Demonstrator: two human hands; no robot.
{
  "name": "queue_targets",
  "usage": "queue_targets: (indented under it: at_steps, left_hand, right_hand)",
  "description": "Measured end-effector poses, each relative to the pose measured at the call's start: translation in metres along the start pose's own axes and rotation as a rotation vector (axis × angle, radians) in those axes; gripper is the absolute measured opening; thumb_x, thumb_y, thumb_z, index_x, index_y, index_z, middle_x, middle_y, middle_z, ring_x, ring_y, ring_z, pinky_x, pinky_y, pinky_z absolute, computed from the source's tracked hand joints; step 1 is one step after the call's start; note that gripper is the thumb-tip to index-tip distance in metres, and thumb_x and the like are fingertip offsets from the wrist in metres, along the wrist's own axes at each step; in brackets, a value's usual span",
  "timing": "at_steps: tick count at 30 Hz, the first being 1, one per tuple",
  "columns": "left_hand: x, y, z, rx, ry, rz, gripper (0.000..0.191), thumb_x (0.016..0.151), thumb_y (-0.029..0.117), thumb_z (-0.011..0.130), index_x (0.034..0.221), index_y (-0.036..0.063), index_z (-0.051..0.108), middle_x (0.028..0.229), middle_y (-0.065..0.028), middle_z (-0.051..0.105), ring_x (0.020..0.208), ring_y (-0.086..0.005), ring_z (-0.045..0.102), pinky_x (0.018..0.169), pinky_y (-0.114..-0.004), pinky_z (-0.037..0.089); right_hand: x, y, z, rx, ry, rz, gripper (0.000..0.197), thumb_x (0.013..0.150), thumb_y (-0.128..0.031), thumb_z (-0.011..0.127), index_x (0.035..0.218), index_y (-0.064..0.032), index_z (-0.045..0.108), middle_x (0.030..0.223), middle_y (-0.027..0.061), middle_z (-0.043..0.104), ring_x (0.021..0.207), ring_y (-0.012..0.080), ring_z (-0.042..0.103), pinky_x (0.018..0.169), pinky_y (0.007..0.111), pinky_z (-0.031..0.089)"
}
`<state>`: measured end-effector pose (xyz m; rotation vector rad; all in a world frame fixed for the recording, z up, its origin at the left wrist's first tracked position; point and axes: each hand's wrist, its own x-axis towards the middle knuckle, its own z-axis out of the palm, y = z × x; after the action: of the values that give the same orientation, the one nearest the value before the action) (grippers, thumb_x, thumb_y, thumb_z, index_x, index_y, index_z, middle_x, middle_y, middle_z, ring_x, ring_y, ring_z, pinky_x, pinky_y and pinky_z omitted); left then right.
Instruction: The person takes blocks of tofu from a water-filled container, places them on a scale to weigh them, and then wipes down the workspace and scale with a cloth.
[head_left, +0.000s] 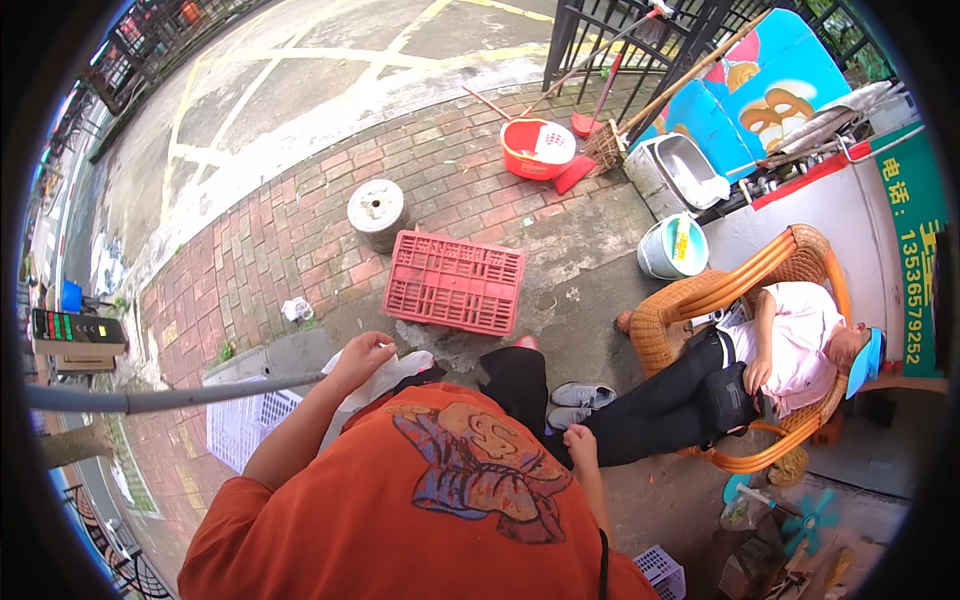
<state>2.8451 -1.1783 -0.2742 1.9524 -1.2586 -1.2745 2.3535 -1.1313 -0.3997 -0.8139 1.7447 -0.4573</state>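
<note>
My left hand (365, 364) is raised at the left of my lap, fingers bent together, with a small white bit at the fingertips that I cannot name. Beneath it lies a crumpled white plastic bag (409, 365). My right hand (581, 444) hangs by my right thigh with its fingers curled; whether it grips anything does not show. Ahead of my knees, an overturned red plastic crate (455, 283) rests on the ground, with a round white-topped drum (376, 206) just behind it.
A person in a pink shirt (795, 330) sits in a rattan armchair (675, 307) at the right, feet near mine. Farther off stand a white bucket (673, 247), a red mop bucket (532, 150) and a straw broom (602, 146). A white plastic basket (244, 420) and a grey pole (187, 397) are at left.
</note>
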Motion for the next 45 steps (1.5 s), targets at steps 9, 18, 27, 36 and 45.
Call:
queue_targets:
  at_steps: [9, 18, 27, 36, 45]
  left_hand:
    - [0.217, 0.140, 0.114, -0.206, 0.051, -0.044, 0.028, 0.080, 0.022, 0.061, 0.096, -0.0004, 0.060, 0.085, -0.0086, 0.062, 0.080, -0.0148, 0.058, 0.073, -0.028, 0.046]
    - [0.386, 0.378, 0.263, -0.465, -0.240, 0.015, 0.034, 0.079, 0.021, 0.065, 0.105, 0.0013, 0.056, 0.100, -0.0065, 0.057, 0.089, -0.0108, 0.052, 0.077, -0.024, 0.042]
    - [0.556, 0.446, 0.331, -0.953, -0.134, -0.315, 0.036, 0.077, 0.002, 0.061, 0.112, 0.0015, 0.051, 0.101, -0.0096, 0.059, 0.088, -0.0191, 0.059, 0.077, -0.031, 0.049]
    - [0.832, 0.582, 0.436, -0.915, -0.155, -0.300, 0.025, 0.085, 0.005, 0.051, 0.110, 0.0016, 0.051, 0.091, -0.0079, 0.061, 0.078, -0.0161, 0.061, 0.071, -0.030, 0.050]
    - [1.056, 0.624, 0.696, -1.169, -0.427, -0.559, 0.018, 0.091, 0.012, 0.044, 0.104, 0.0041, 0.053, 0.096, -0.0115, 0.062, 0.083, -0.0255, 0.063, 0.076, -0.042, 0.052]
  right_hand:
    - [0.160, -0.100, -0.118, -0.124, -0.261, 0.086, 0.022, 0.082, -0.016, 0.057, 0.099, -0.0025, 0.059, 0.081, 0.0017, 0.059, 0.075, 0.0101, 0.054, 0.064, 0.024, 0.043]
    - [0.390, -0.408, -0.240, 0.046, -0.352, -0.386, 0.035, 0.085, -0.013, 0.058, 0.115, 0.0014, 0.050, 0.106, 0.0085, 0.056, 0.100, 0.0153, 0.052, 0.086, 0.028, 0.043]
    - [0.653, -0.600, -0.388, 0.300, 0.369, -0.346, 0.043, 0.085, -0.015, 0.054, 0.122, 0.0047, 0.044, 0.117, 0.0176, 0.051, 0.108, 0.0237, 0.050, 0.092, 0.033, 0.038]
    - [0.915, -0.669, -0.602, -0.613, 1.126, -0.199, 0.046, 0.080, -0.025, 0.057, 0.108, 0.0099, 0.046, 0.116, 0.0280, 0.046, 0.109, 0.0389, 0.044, 0.095, 0.044, 0.032]
    - [0.982, -0.647, -0.615, -0.613, 1.547, -0.478, 0.041, 0.089, -0.032, 0.042, 0.090, 0.0070, 0.053, 0.088, 0.0254, 0.054, 0.084, 0.0403, 0.048, 0.078, 0.047, 0.033]
